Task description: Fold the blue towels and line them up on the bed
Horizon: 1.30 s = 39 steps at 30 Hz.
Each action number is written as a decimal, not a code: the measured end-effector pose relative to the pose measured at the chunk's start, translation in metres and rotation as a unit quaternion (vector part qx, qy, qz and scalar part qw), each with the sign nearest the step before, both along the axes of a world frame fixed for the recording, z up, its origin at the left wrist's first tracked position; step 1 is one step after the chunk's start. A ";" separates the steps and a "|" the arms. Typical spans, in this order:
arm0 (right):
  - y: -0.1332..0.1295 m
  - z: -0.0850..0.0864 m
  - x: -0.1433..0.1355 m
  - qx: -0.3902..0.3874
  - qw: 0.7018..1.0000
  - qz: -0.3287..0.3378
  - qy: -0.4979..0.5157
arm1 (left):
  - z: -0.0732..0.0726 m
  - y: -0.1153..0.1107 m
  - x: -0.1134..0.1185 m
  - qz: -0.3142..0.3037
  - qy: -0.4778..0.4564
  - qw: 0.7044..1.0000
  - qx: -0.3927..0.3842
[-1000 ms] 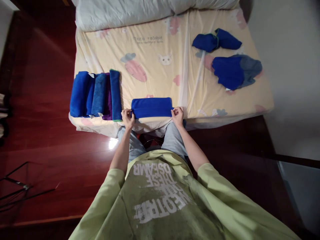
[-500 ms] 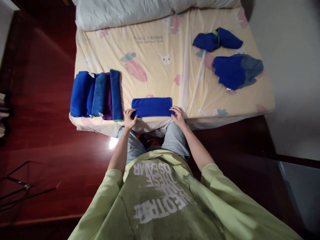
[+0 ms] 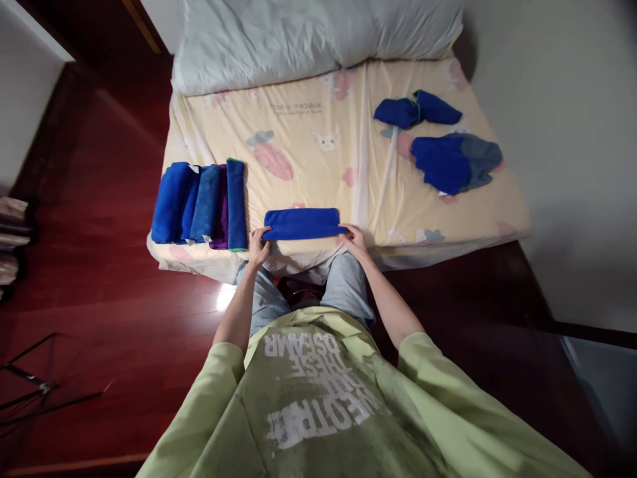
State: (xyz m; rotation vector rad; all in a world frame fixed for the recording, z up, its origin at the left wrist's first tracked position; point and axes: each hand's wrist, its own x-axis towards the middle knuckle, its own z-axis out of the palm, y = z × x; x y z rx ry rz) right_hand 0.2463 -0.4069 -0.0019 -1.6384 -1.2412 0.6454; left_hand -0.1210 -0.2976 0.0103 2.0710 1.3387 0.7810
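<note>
A blue towel [image 3: 302,224], folded into a long flat strip, lies at the near edge of the bed in front of me. My left hand [image 3: 259,247] pinches its left end near the front corner. At the opposite end, my right hand [image 3: 353,240] has thumb and fingers closed on the front right corner. Left of the strip stands a row of folded towels [image 3: 169,204] in blue and purple, the rightmost a narrow dark blue one with green trim [image 3: 236,206].
On the bed's right side lie a crumpled blue and grey cloth [image 3: 442,162] and a twisted dark blue cloth with green edging [image 3: 398,113]. A pale quilt [image 3: 298,40] covers the far end of the patterned sheet [image 3: 308,172]. A black metal stand [image 3: 42,385] is on the floor at left.
The near edge of the blue towel is now slightly lifted by both hands, and the strip looks narrower. The camera view has tilted up, showing more of the quilt.
</note>
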 end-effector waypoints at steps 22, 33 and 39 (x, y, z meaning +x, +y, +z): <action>-0.003 0.003 -0.016 -0.006 0.993 -0.085 -0.084 | 0.003 -0.012 0.006 0.096 0.050 0.993 0.038; -0.013 0.042 -0.015 -0.002 0.883 0.184 -0.432 | 0.026 -0.004 -0.003 -0.188 0.199 0.954 0.123; 0.007 0.056 -0.011 -0.023 0.836 0.227 -0.499 | 0.037 0.009 0.004 -0.219 0.254 0.928 0.163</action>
